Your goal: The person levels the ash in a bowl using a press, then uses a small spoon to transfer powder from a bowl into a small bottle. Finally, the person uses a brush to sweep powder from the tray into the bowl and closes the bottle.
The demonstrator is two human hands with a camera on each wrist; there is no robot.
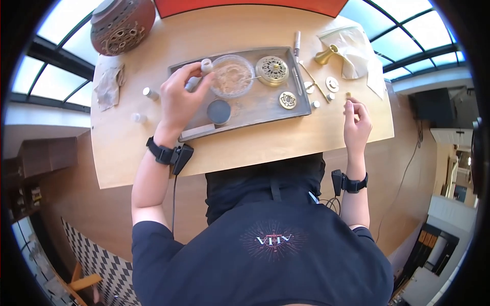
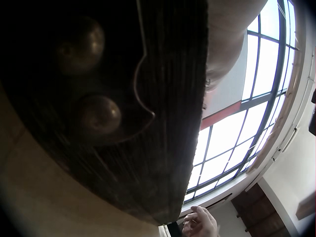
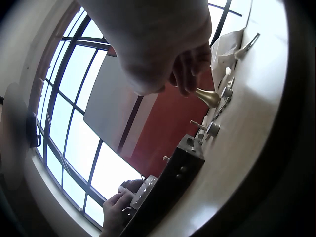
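Note:
Over the left part of the dark tray (image 1: 255,113), my left hand (image 1: 184,97) grips a small whitish bottle (image 1: 206,66) near its upper end. Beside it stands a clear round bowl (image 1: 232,94) of tan powder. A second small bottle (image 1: 192,83) shows under the fingers. A dark round pot (image 1: 219,112) sits below that hand. Right of the tray, above the table, my right hand (image 1: 357,125) has curled fingers, with a small tan piece (image 1: 348,95) pinched at the thumb and fingertips. From the right wrist view, those fingers (image 3: 187,69) partly overlap a brass vase (image 3: 210,98).
A pierced brass burner (image 1: 272,76) and a lotus-patterned brass disc (image 1: 288,100) lie in the tray. Small bottles (image 1: 150,94) stand left of it. A carved jar (image 1: 120,28), crumpled cloth (image 1: 109,86), thin brass tools (image 1: 315,81) and a plastic bag (image 1: 352,56) surround it.

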